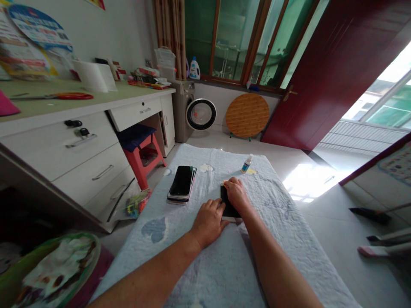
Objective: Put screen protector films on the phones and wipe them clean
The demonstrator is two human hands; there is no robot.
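A phone (229, 210) with a dark screen and a pale lower edge lies flat on the cloth-covered table. My left hand (209, 220) holds it at its left side, fingertips on the edge and thumb by the lower corner. Over the screen's upper part is my right hand (236, 193), its fingers bent and pressed together; a small light bit shows at the fingertips, too small to name. To the left lies a stack of phones (182, 182), the top one screen up. A small spray bottle (247, 164) with a white cap stands beyond my right hand.
The pale blue quilted cloth (276, 222) covers the table. At left are a desk with drawers (86, 149), a red stool (141, 158) and a waste bin (96, 265). A washing machine (183, 111) with its door ajar and a round wooden board (247, 114) stand beyond.
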